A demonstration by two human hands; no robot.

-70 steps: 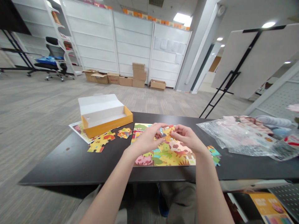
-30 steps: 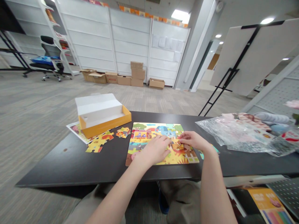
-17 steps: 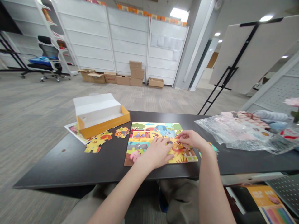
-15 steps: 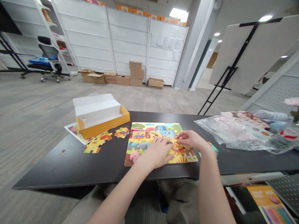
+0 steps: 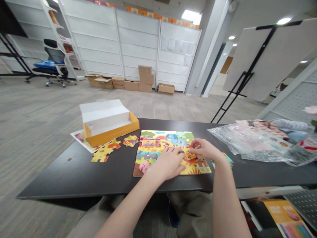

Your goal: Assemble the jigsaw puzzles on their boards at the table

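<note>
A colourful animal jigsaw puzzle (image 5: 150, 154) lies flat on the black table in front of me. My left hand (image 5: 168, 164) rests on its lower middle, palm down with the fingers stretched out. Over the right part of the puzzle, my right hand (image 5: 203, 148) is closed in a pinch on a puzzle piece at the board's surface; the fingers hide most of that piece. Some loose puzzle pieces (image 5: 130, 140) sit left of the board, near a joined yellow section (image 5: 102, 154). Further pieces (image 5: 228, 159) show partly behind my right wrist.
An open yellow box (image 5: 112, 133) with a white lid stands at the back left on a printed sheet (image 5: 80, 138). Clear plastic packaging (image 5: 250, 140) with cloth items covers the table's right side. Below the right edge is an orange-and-black package (image 5: 282, 211).
The view has shifted slightly, so everything sits a little further right. Both hands keep nearly the same places on the puzzle; the right fingers have barely moved.
</note>
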